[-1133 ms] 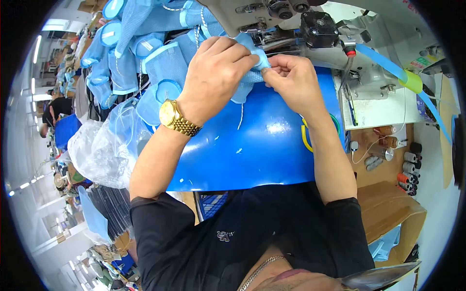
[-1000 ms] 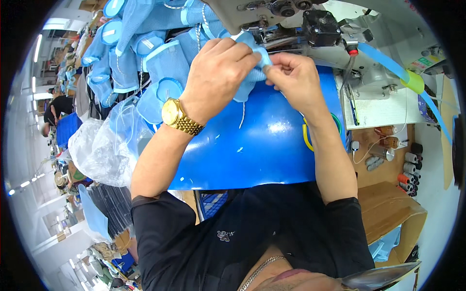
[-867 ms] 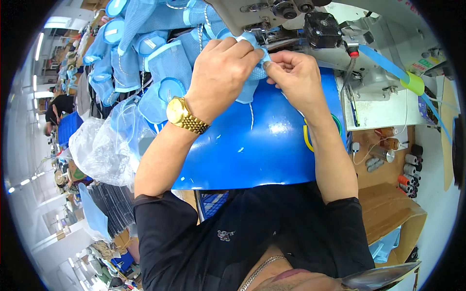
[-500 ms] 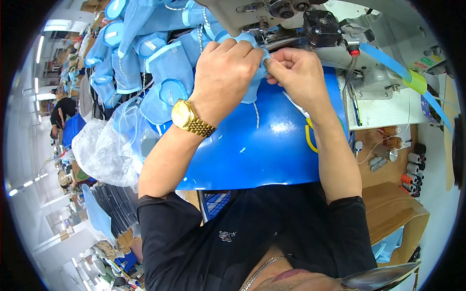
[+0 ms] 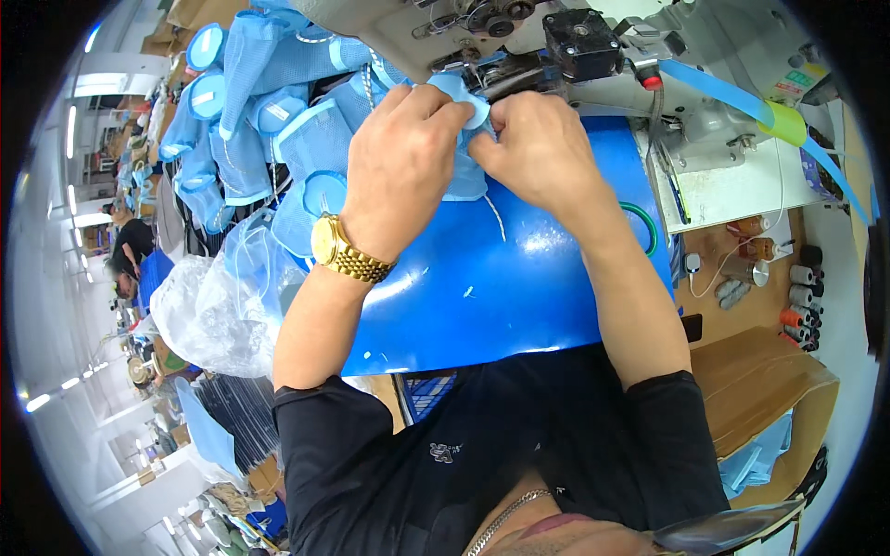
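Mat [image 5: 519,296] lay bare and blue below the hands, with open room toward its near edge. Left hand [image 5: 403,171] and right hand [image 5: 538,148] met, both pinched on a light-blue cloth [image 5: 461,171] between them, just before the machine [image 5: 519,37].

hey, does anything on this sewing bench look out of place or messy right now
Little stands out. Loose white thread ends trail across the blue work surface below the light blue fabric piece that the left hand and right hand pinch at the sewing machine. Nothing looks spilled or damaged.
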`<state>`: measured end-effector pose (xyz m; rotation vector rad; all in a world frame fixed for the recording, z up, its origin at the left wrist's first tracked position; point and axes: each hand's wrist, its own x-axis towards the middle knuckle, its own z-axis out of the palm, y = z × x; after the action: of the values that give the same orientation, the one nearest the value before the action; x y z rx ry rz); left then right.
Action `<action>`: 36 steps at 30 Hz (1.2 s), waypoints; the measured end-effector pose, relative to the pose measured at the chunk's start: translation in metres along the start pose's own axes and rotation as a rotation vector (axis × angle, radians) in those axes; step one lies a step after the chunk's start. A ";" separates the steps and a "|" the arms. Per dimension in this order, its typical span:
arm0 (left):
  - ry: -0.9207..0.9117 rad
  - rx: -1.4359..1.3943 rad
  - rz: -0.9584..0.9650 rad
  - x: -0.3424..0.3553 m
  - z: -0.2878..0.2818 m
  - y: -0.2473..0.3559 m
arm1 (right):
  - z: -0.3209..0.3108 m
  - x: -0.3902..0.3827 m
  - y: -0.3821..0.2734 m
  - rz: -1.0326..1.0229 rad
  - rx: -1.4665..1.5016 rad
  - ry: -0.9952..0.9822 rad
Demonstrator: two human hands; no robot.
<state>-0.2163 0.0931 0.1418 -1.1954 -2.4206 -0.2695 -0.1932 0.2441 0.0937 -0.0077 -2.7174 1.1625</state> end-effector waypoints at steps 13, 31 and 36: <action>-0.110 -0.075 0.143 -0.005 -0.007 -0.013 | 0.007 -0.016 0.023 0.085 0.684 -0.099; -0.019 0.076 -0.046 -0.010 0.014 0.004 | 0.008 0.000 0.021 0.002 0.307 -0.037; 0.049 0.050 -0.090 -0.004 0.020 0.011 | 0.003 0.000 0.019 -0.021 0.316 0.075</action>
<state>-0.2109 0.1045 0.1225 -1.0483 -2.4275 -0.2609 -0.1951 0.2551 0.0786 0.0201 -2.4353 1.5382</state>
